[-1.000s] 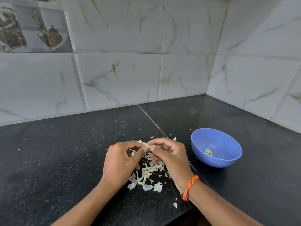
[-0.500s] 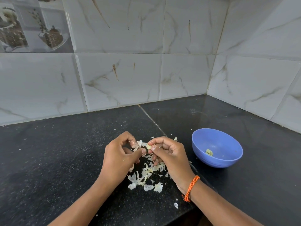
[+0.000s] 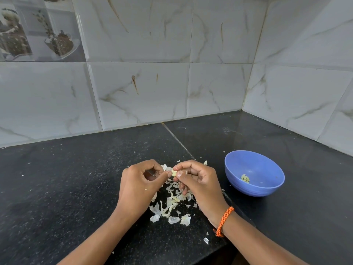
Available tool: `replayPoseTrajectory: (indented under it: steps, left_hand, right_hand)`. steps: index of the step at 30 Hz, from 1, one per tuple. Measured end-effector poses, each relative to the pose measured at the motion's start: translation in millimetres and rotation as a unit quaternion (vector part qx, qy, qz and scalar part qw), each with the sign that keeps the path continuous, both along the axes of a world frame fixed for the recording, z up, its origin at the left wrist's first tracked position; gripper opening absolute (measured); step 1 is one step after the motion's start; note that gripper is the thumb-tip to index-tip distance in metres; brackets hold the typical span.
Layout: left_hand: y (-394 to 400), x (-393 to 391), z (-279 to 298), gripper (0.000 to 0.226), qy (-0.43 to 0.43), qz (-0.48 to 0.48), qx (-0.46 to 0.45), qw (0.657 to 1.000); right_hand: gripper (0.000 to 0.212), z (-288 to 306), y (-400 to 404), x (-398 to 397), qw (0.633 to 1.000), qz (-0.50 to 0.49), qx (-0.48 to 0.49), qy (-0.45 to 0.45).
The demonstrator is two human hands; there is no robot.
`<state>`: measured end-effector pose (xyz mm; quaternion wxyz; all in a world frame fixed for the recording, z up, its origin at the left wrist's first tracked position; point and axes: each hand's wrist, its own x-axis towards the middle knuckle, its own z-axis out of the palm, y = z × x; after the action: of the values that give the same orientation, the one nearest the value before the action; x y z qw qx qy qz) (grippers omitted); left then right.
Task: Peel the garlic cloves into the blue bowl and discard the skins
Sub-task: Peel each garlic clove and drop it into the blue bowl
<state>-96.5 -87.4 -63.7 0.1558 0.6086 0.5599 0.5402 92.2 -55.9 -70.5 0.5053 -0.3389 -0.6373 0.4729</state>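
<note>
A pale garlic clove (image 3: 174, 172) sits pinched between the thumb and fingertips of my right hand (image 3: 198, 183), just above the counter. My left hand (image 3: 140, 185) meets it from the left, its thumb and forefinger touching the clove's edge. Under and in front of both hands lies a heap of white garlic skins (image 3: 172, 205) on the black counter. The blue bowl (image 3: 254, 172) stands to the right of my right hand and holds a few peeled cloves (image 3: 245, 178) at its bottom.
The black granite counter (image 3: 66, 188) runs into a corner of white marbled wall tiles (image 3: 143, 88). Its front edge cuts across the bottom right. A stray bit of skin (image 3: 206, 240) lies near my right wrist, which wears an orange cord.
My left fingers opened away from the clove slightly and have come back to its edge. The hands stayed over the skin heap; the bowl did not move.
</note>
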Motion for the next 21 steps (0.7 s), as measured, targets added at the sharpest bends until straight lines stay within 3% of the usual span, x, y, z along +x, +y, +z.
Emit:
replayPoseTrajectory:
  steps: [7, 10, 15, 21]
  left_hand:
    - [-1.3, 0.0, 2.3, 0.016, -0.035, -0.037, -0.012, 0.999]
    - [-2.0, 0.0, 3.2, 0.03, -0.06, -0.055, -0.037, 0.996]
    - [-2.8, 2.6, 3.1, 0.017, -0.085, -0.109, -0.059, 0.989]
    - [-3.7, 3.1, 3.2, 0.004, -0.093, -0.096, -0.055, 0.99]
  right_hand:
    - [0.013, 0.7, 1.2, -0.2, 1.0, -0.005, 0.008, 0.025]
    - [0.015, 0.0, 1.5, -0.8, 1.0, -0.007, 0.01, 0.027]
    - [0.016, 1.6, 1.0, -1.1, 0.999, -0.011, 0.027, 0.013]
    - [0.016, -0.1, -0.2, -2.0, 0.998, -0.024, 0.05, -0.004]
